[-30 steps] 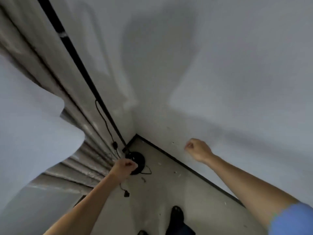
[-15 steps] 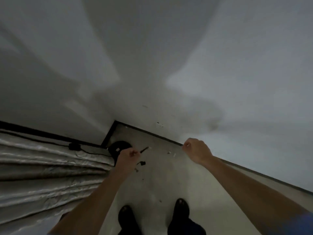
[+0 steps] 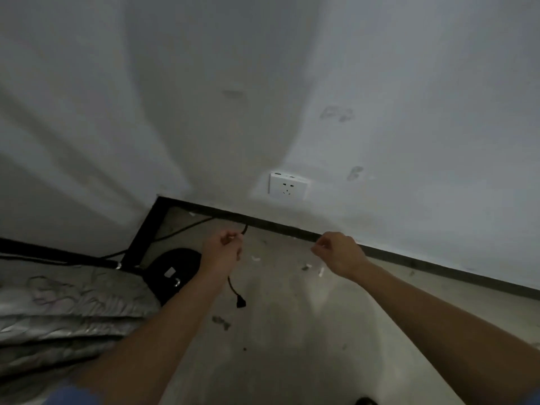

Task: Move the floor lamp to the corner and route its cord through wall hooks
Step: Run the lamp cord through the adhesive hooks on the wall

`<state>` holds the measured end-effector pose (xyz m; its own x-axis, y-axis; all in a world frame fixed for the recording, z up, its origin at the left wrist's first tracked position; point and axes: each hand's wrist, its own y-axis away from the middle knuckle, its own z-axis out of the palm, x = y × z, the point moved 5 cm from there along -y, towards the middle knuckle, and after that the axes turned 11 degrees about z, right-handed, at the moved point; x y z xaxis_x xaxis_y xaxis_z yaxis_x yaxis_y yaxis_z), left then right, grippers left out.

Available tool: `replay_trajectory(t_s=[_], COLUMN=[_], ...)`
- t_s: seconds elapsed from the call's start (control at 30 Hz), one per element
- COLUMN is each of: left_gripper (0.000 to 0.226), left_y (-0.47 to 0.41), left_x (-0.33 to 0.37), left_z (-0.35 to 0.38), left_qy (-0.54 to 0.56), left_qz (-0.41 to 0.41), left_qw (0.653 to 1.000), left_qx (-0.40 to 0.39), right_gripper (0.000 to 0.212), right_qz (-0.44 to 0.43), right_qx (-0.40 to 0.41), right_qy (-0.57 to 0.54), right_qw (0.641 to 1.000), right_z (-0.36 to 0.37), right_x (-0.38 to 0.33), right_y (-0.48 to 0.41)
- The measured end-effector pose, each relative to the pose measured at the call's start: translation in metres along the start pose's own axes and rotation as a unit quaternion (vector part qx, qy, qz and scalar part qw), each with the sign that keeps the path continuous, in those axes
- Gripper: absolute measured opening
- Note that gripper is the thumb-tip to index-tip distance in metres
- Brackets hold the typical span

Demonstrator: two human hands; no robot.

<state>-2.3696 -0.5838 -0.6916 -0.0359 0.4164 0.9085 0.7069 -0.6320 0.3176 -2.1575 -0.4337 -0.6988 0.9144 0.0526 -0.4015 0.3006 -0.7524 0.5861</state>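
Note:
The lamp's round black base (image 3: 175,270) stands on the floor in the corner, partly hidden by a silvery curtain. Its black cord (image 3: 187,228) runs along the floor from the corner to my left hand (image 3: 222,252), which is closed on it. The cord's free end hangs below that hand and ends in a small black plug (image 3: 240,302). My right hand (image 3: 339,252) hovers to the right, near the skirting, fingers curled with nothing visible in them. No wall hooks can be made out.
A white wall socket (image 3: 287,186) sits low on the wall above the black skirting (image 3: 380,249). The silvery pleated curtain (image 3: 67,311) fills the lower left. Small white scraps (image 3: 320,271) and dirt lie on the concrete floor. A shoe tip (image 3: 365,401) shows at the bottom.
The view has swung right and down, bringing the wall socket into sight. My left hand has lifted the cord toward the skirting; the plug now dangles below it. The right hand stays closed.

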Motion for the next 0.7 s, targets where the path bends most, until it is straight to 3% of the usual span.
replay_trajectory(t_s=[0.17,0.3,0.53,0.7], left_gripper=[0.027,0.028,0.011,0.009], left_y=[-0.059,-0.083,-0.065,-0.052], left_x=[-0.031,-0.038,-0.036,-0.027], left_z=[0.024,0.029,0.047,0.052], left_qy=[-0.021,-0.062,-0.128,-0.12], left_qz=[0.123,0.219,0.304,0.319], left_qw=[0.991,0.969,0.928,0.924], left_qx=[-0.057,-0.1,-0.176,-0.176], right_gripper=[0.026,0.018,0.025,0.029], right_qz=[-0.046,-0.072,-0.089,-0.092], right_qx=[0.015,0.008,-0.006,-0.09], right_qy=[-0.005,-0.085,-0.224,-0.264], right_qw=[0.999,0.994,0.971,0.956], right_z=[0.025,0.021,-0.013,-0.005], right_x=[0.007,0.004,-0.043,-0.075], right_y=[-0.063,-0.095,-0.091,-0.072])
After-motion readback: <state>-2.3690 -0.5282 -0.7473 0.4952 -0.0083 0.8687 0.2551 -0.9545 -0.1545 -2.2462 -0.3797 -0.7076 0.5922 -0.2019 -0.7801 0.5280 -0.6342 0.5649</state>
